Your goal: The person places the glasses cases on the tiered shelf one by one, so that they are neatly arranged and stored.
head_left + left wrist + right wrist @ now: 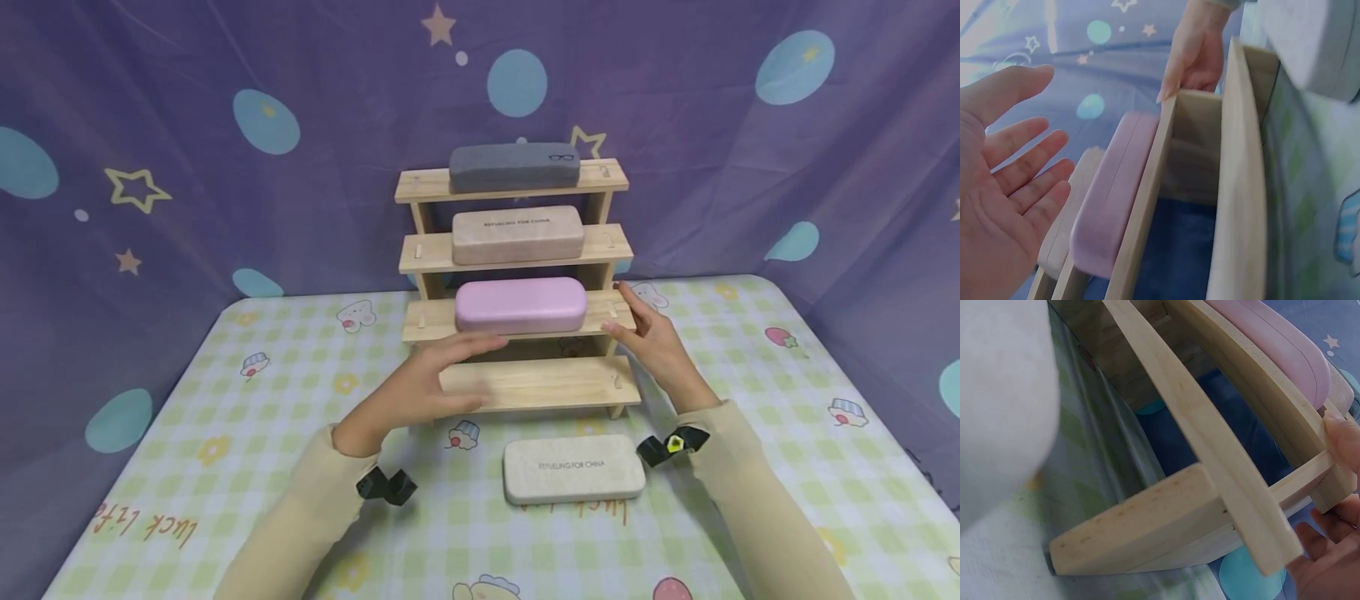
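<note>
A four-step wooden display rack (555, 383) stands on the table. My right hand (660, 346) holds the right end of its second step from the bottom, thumb on top and fingers beneath, as the right wrist view shows. On that step lies a pink glasses case (521, 307). My left hand (420, 383) is in front of the rack's left side with spread fingers and nothing in them; its palm (991, 231) is bare in the left wrist view. A whitish glasses case (573, 471) with printed lettering lies on the tablecloth before the rack.
A beige glasses case (517, 236) sits on the third step and a dark grey one (514, 168) on the top step. The table has a green checked cloth (292, 400). Behind it hangs a purple curtain (337, 100) with stars and blue spots.
</note>
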### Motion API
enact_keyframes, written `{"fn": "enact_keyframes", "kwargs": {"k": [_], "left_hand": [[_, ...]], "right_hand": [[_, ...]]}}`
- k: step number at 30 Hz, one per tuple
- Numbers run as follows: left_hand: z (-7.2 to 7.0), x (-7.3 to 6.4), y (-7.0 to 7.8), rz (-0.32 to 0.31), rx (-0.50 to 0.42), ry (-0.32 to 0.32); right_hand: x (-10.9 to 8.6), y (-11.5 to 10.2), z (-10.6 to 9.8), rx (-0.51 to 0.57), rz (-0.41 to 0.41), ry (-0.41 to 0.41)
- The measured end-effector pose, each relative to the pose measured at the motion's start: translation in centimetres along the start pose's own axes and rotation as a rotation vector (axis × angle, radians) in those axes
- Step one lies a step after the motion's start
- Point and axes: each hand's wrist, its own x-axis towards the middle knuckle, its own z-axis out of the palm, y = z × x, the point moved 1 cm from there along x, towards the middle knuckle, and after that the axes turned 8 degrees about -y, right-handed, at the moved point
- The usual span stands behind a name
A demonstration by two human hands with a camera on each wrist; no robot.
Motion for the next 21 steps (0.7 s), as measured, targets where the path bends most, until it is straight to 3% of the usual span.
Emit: {"fn": "enact_keyframes", "kwargs": {"k": [5,13,17,21], "left_hand": [[1.4,-0.4,0.4,0.021,0.024,-0.041],[3.6,-0.9,0.2,0.107,0.043,-0.076],[4.9,-0.9,0.0,0.090,0.018,-0.094],[6.0,-1.1,-0.3,0.029,-0.081,-0.133]], "right_hand": [[0.0,0.1,-0.1,-0.003,-0.006,0.005],[0.1,0.2,-0.1,-0.008,-0.007,0.001],[0.1,0.2,0.0,-0.008,0.002,0.007],[0.0,0.0,0.0,-0.001,0.004,0.008]]}}
